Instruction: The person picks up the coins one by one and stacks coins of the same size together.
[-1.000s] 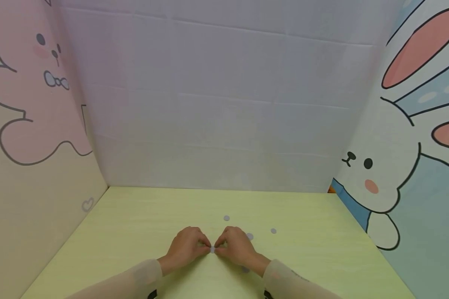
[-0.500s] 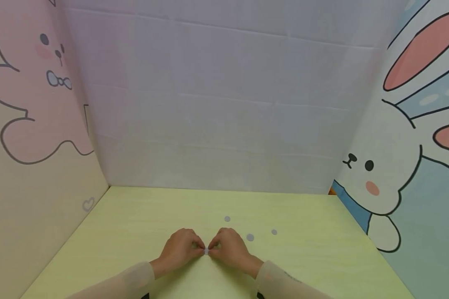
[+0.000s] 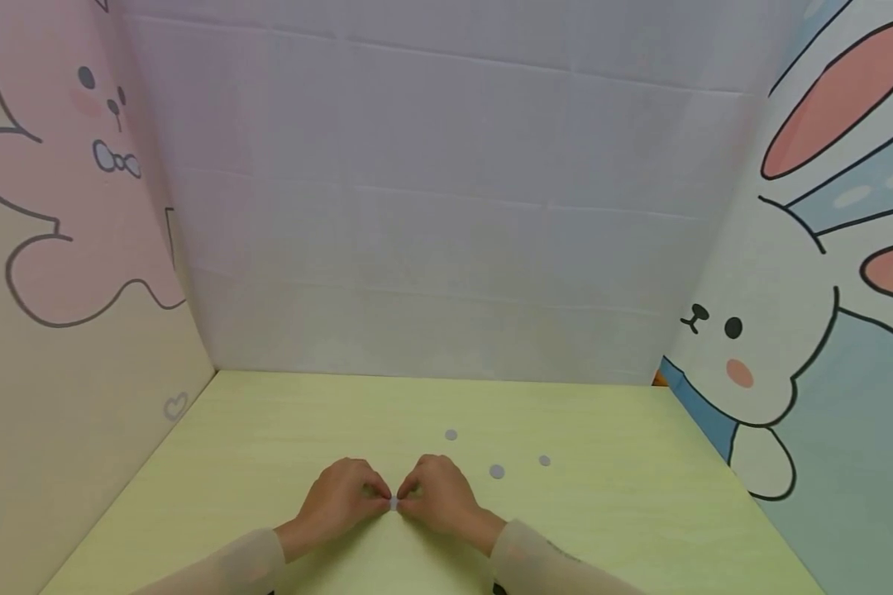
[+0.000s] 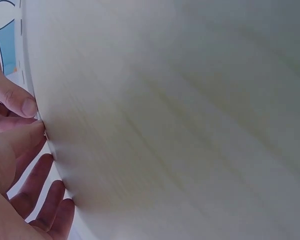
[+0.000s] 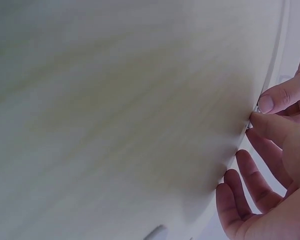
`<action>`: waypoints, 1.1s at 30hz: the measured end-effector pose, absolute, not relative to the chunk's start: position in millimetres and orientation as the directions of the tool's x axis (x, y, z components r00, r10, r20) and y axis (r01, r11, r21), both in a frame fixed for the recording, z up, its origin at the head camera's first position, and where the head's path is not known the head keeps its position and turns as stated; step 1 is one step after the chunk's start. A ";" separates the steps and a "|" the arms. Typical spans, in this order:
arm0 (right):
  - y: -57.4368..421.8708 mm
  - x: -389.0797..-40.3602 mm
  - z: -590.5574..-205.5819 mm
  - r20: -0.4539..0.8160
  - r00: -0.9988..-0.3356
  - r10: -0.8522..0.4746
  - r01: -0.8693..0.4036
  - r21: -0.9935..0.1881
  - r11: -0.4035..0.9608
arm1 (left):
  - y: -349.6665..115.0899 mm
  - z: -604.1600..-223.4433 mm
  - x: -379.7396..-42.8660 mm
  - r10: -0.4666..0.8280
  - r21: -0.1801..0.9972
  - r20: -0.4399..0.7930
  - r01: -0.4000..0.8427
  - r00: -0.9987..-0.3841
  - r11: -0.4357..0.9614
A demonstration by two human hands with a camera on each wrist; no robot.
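A small silver-grey coin [image 3: 393, 502] lies on the yellow-green table between my two hands. My left hand [image 3: 342, 500] pinches it from the left with thumb and forefinger. From the right, my right hand [image 3: 441, 496] grips its other edge the same way, so the fingertips of both hands nearly meet. Most of the coin is hidden by the fingers. Both wrist views show the thumbs and fingers low at the tabletop; the left thumb [image 4: 27, 137] is at the table surface, and the right thumb [image 5: 270, 125] likewise.
Three more grey coins lie beyond and right of my hands: a far one [image 3: 451, 435], a larger one [image 3: 497, 472] and a smaller one [image 3: 545, 460]. A grey piece [image 5: 156, 232] shows at the right wrist view's lower edge. Cloth walls enclose the table [image 3: 290, 413].
Both hands have slid left together, with the coin between their fingers. A coin that showed by the right wrist one second ago is now out of sight in the head view.
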State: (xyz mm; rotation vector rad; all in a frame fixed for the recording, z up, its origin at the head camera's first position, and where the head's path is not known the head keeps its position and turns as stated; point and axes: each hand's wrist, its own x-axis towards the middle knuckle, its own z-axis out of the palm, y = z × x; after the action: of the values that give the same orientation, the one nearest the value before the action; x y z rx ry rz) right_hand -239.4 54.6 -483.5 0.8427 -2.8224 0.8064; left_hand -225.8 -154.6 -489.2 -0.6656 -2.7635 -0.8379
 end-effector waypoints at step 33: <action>18.8 -238.7 -485.3 0.224 -0.839 -0.496 -0.543 -0.400 0.738 | -191.2 -492.1 -222.2 0.354 0.475 0.282 0.450 -0.892 0.756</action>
State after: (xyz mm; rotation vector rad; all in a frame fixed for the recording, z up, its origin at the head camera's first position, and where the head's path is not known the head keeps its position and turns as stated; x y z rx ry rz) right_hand -238.7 18.8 -485.3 0.8490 -2.8328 0.7000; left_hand -222.2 -191.2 -492.1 -0.6412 -2.7772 -0.8185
